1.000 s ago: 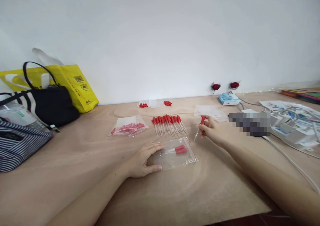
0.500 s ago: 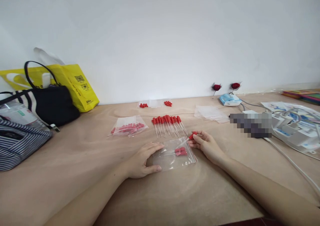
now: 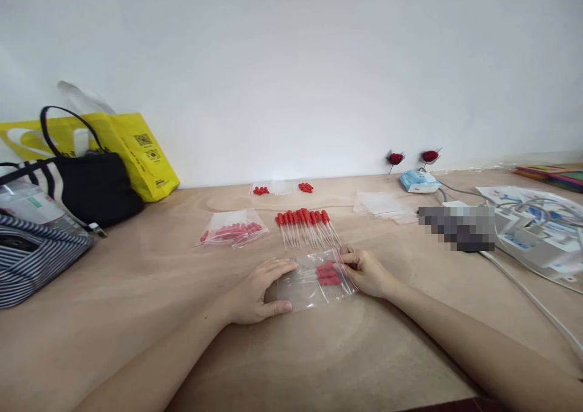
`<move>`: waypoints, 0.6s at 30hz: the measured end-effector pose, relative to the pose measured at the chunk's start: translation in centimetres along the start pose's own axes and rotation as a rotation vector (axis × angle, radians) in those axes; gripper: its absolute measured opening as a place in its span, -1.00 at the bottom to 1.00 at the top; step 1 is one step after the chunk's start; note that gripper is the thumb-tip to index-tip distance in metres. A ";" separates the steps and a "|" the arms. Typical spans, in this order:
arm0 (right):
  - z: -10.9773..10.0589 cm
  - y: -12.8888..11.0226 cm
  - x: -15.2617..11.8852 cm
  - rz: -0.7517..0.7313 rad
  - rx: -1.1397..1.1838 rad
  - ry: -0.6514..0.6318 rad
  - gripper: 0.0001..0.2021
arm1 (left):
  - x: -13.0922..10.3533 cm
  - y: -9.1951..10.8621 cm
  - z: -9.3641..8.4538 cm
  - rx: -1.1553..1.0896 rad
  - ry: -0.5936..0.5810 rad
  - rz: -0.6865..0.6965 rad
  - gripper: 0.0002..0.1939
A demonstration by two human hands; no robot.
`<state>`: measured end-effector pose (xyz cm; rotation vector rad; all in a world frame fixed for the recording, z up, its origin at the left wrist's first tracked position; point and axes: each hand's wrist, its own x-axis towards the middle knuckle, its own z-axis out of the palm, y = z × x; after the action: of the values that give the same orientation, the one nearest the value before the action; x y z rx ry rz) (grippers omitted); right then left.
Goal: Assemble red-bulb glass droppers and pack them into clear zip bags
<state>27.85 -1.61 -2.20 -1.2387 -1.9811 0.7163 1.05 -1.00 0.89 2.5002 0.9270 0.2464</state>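
Observation:
A clear zip bag (image 3: 303, 293) lies flat on the table with three red-headed droppers (image 3: 328, 273) inside, heads to the right. My left hand (image 3: 259, 293) rests on the bag's left edge, thumb and fingers spread. At the bag's right, open end, the fingers of my right hand (image 3: 364, 271) are closed on its upper corner; whether they also touch a dropper inside is hidden. Beyond the bag lies a row of red-headed droppers (image 3: 303, 217) with thin pale stems. To its left are filled bags (image 3: 234, 230) of droppers, overlapping.
Flat bags (image 3: 382, 206) lie at the right of the droppers. Small red pieces (image 3: 306, 188) sit by the wall. Bags, one yellow (image 3: 150, 163), stand at the left. A power strip with cables (image 3: 523, 236), a blue pack (image 3: 419, 181) and two dark red flowers (image 3: 430, 156) are at the right.
The dropper that my right hand held at the bag's mouth is now inside, beside the other two. My right hand has moved slightly left and down onto the bag's edge.

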 end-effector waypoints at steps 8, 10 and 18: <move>-1.2 2.0 1.7 0.328 0.304 0.071 -0.80 | 0.1 0.1 0.0 0.001 0.000 0.006 -0.36; -2.1 2.4 3.1 0.430 0.291 0.159 -0.80 | 0.1 0.0 0.0 0.004 -0.002 0.011 -0.37; -1.7 3.3 10.7 0.586 0.095 0.303 -0.87 | 0.0 0.0 -0.1 -0.019 -0.001 0.002 -0.36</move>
<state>27.59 9.67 -0.86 -1.7736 -1.3266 0.8257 1.02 -1.00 0.94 2.4834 0.9176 0.2537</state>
